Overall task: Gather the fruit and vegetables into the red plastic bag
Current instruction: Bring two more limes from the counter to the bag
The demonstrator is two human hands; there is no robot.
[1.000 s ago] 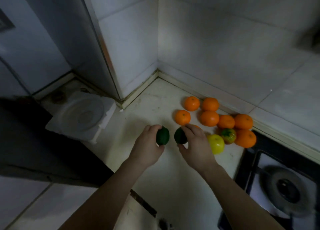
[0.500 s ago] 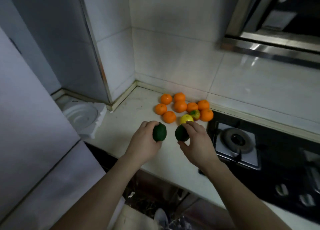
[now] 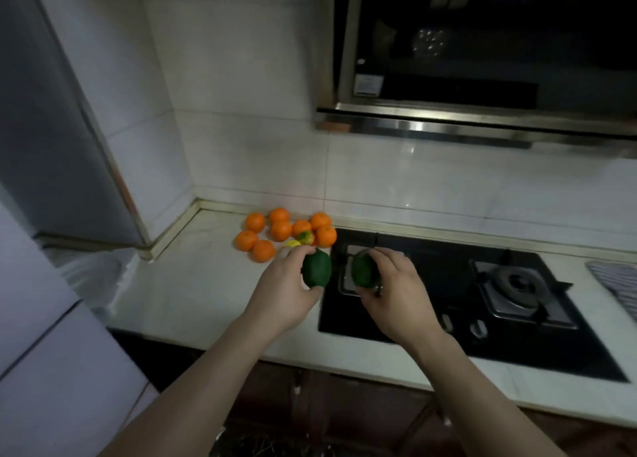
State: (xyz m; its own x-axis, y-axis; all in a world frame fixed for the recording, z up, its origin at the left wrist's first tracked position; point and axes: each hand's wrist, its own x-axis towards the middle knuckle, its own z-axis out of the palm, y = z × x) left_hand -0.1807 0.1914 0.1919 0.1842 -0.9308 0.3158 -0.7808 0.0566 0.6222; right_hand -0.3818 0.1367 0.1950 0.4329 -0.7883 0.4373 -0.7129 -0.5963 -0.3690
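Here, left hand [image 3: 286, 294]: curling its fingers round a dark green round fruit [image 3: 317, 268], holding it at frame centre.
Right hand [image 3: 396, 294]: gripping a second dark green round fruit [image 3: 363, 271], just beside the first, over the black glass gas hob [image 3: 534, 349].
Remaining fruit: round orange tangerines [image 3: 281, 230] are lying clustered on the white stone surface [image 3: 193, 284] above the left hand, a small yellow fruit [image 3: 293, 243] peeking out among them.

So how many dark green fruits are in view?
2: a green fruit in the left hand, a second green fruit in the right hand; others may be hidden.
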